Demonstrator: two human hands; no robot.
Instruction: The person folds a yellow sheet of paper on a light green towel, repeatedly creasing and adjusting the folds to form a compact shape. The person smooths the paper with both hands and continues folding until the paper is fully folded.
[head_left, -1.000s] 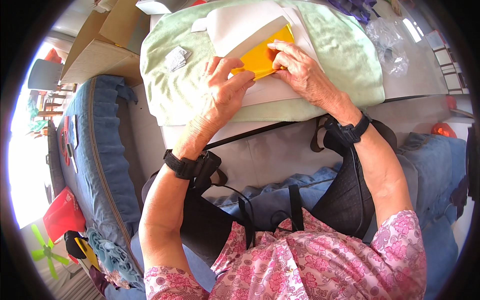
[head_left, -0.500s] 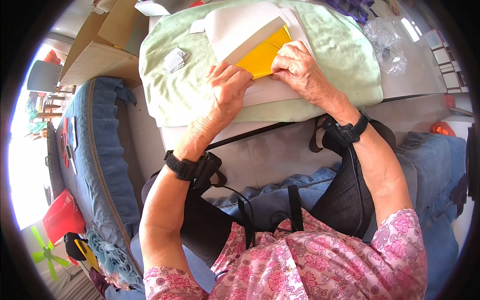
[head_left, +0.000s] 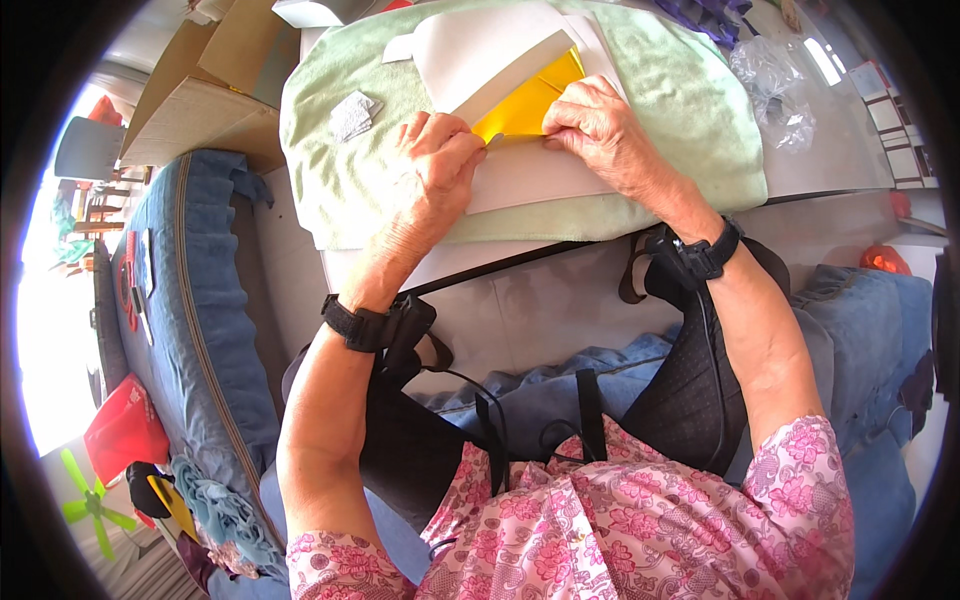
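In the head view, the left hand [head_left: 437,155] is pinching the near left corner of a glossy yellow sheet [head_left: 527,108], its thumb and fingertips drawn close together. The right hand [head_left: 595,132] is gripping the same sheet's near edge farther right, its fingers curling narrowly over the thumb. The yellow sheet is lying between the two grips and extending just beyond them, its near edge running from one pinch to the other. A pale folded strip [head_left: 515,76] is bordering the sheet on the side beyond the hands. White paper [head_left: 540,182] is lying under the grips and reaching toward the body, and more white paper is spreading beyond them. All of this is resting on a light green towel [head_left: 690,140], which is covering part of a table [head_left: 825,165].

Left of the left grip, a small stack of greyish-white pieces [head_left: 355,116] is sitting on the towel; farther out that way, an open cardboard box [head_left: 215,110] is standing. Right of the right grip, a crumpled clear plastic bag [head_left: 778,98] is lying near the towel's edge, and a purple item [head_left: 706,18] is showing farther beyond. Black bands [head_left: 362,325] are circling both wrists, well behind the grips.
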